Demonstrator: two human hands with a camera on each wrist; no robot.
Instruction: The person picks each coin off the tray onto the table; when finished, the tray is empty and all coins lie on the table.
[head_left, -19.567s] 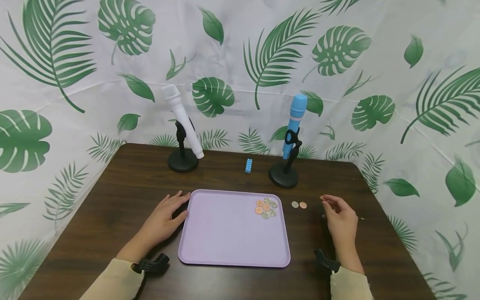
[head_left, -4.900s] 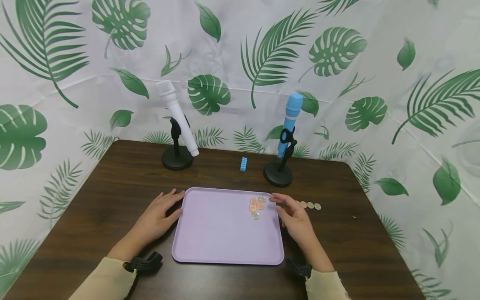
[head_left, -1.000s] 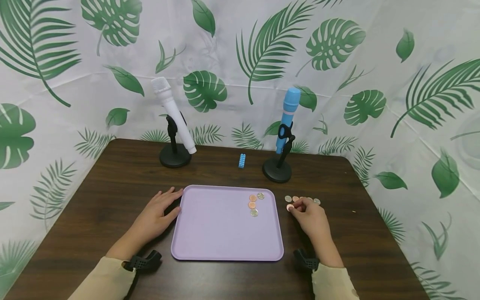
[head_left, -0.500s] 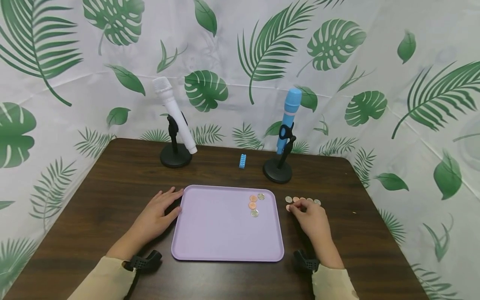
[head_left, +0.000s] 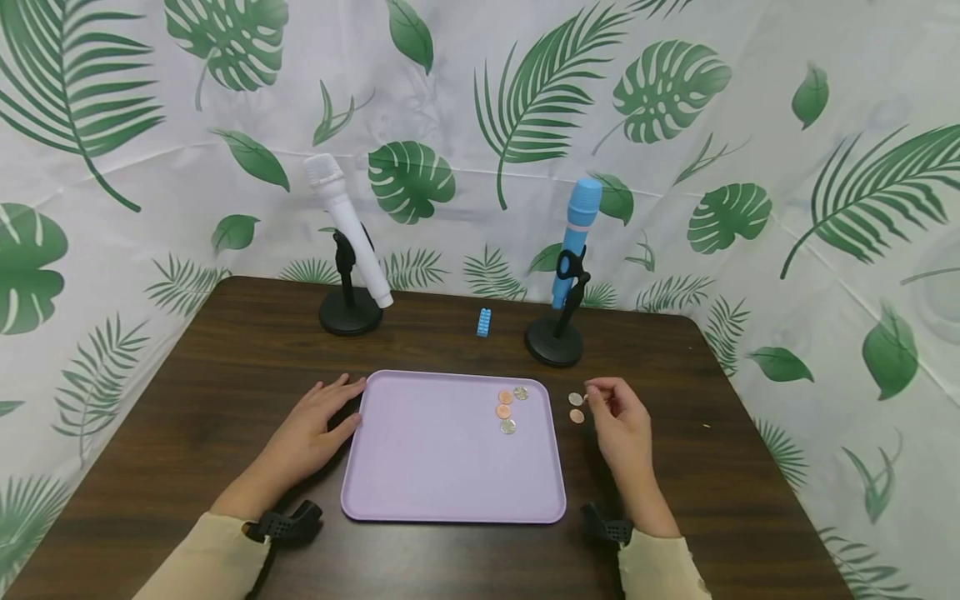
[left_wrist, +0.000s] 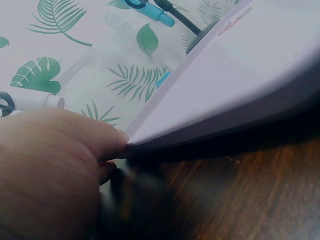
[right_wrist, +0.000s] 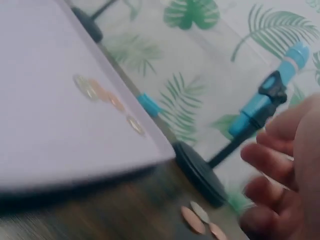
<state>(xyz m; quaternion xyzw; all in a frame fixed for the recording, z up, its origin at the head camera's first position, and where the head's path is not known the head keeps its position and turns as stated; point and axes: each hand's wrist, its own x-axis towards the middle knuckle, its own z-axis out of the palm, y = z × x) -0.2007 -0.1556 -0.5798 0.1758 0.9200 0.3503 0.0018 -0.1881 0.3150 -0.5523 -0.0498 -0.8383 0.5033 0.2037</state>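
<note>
My left hand rests with its fingers extended against the left rim of a lilac tray; in the left wrist view the thumb touches the tray's rim. Several copper and silver coins lie in the tray's right part, among them a copper coin and a silver coin. Right of the tray, on the table, are a silver coin and a copper coin. My right hand hovers beside them, fingers loosely bent, with nothing visible in it. It hides other coins of that row.
A white microphone on a black stand is at the back left of the dark wooden table. A blue microphone on another black stand stands behind the coins. Between them lies a small blue block. A leaf-printed cloth hangs behind.
The tray holds fewer coins than in the oldest frames, and more lie to its right. In the last second my right hand let go of a copper coin and rose slightly. My left hand stayed.
</note>
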